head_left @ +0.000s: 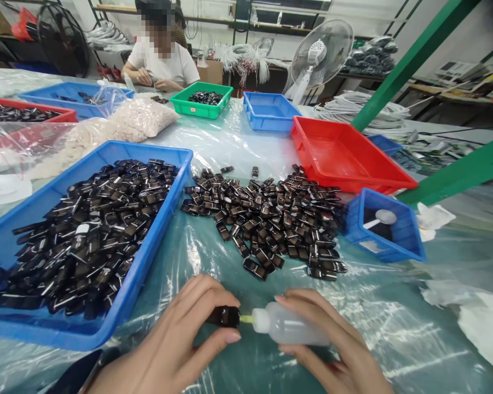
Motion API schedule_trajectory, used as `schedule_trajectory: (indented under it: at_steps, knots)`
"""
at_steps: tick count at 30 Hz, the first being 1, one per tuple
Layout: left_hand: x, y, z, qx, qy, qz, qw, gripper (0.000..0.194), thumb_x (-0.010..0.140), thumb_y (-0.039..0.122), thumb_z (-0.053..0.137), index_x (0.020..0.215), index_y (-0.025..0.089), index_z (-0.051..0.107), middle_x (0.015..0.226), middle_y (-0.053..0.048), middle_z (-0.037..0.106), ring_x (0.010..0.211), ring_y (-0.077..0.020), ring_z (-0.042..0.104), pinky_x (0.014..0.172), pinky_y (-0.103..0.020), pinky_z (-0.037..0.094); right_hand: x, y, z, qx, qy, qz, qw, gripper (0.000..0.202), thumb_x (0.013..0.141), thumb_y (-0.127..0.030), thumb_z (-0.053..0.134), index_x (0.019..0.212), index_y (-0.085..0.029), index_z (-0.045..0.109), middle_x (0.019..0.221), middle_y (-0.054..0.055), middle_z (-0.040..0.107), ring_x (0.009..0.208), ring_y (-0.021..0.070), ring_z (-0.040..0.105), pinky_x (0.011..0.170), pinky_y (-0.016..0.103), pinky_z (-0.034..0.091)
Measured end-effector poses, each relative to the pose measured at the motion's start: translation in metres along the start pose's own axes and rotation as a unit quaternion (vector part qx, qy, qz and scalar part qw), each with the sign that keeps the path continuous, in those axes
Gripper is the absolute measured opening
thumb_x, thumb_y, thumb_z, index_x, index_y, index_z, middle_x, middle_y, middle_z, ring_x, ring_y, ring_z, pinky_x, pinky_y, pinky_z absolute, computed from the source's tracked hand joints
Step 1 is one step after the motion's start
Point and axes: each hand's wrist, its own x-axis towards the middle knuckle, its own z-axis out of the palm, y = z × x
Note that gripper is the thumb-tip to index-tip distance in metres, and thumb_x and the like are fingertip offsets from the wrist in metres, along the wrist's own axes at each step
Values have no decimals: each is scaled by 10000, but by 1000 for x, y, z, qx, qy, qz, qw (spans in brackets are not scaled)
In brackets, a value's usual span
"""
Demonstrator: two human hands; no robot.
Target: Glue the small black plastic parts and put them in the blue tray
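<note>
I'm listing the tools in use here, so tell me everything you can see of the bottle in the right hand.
The bottle is whitish and translucent, apparently plastic, with rounded shoulders, a white cap and a thin yellow-green nozzle. It lies roughly level in the right hand, which hides its base. The nozzle points at the dark piece in the left hand; whether they touch, and what's inside, I can't tell.

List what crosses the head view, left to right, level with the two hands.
Large blue tray → left hand → glossy black piece → yellow nozzle tip → translucent squeeze bottle → right hand → crumpled white material.
</note>
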Motion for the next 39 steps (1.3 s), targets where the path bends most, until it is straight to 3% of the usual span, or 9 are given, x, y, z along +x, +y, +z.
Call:
schedule_trajectory:
  at_steps: [6,21,29,35,39]
  knots:
    - [0,-1,-1,6,-2,5,1000,124,987,232,471,1107,257,456,987,-19,526,894,-190,507,756,-292,426,-1,3,1,-12,1,-35,999,330,877,-250,608,1199,-315,581,1123,49,630,981,102,674,702,104,543]
    - [0,-3,1,20,18,20,999,142,970,207,498,1103,244,471,972,-31,608,862,-187,589,738,-290,486,3,-3,-3,-30,-7,-32,999,381,833,-178,648,1184,-311,584,1107,43,642,986,140,680,725,142,558]
    - [2,-4,6,64,42,-11,997,152,971,351,482,1032,242,569,818,-18,702,631,-191,662,546,-283,524,1,2,1,-5,-1,-29,1000,330,864,-226,621,1181,-312,595,1095,45,609,957,102,665,740,124,537]
    - [0,1,-1,88,-1,-33,996,275,990,274,409,1250,272,499,1061,-62,626,936,-226,642,760,-315,552,1,4,2,-22,2,-31,999,348,874,-230,602,1211,-306,564,1136,56,591,1022,138,648,769,161,553]
    - [-2,2,-3,57,-13,-47,997,347,1002,187,328,1312,277,456,1117,-70,548,964,-202,604,800,-287,529,2,5,0,-21,-17,-22,999,379,883,-209,589,1243,-305,520,1159,56,579,1058,127,633,765,136,543]
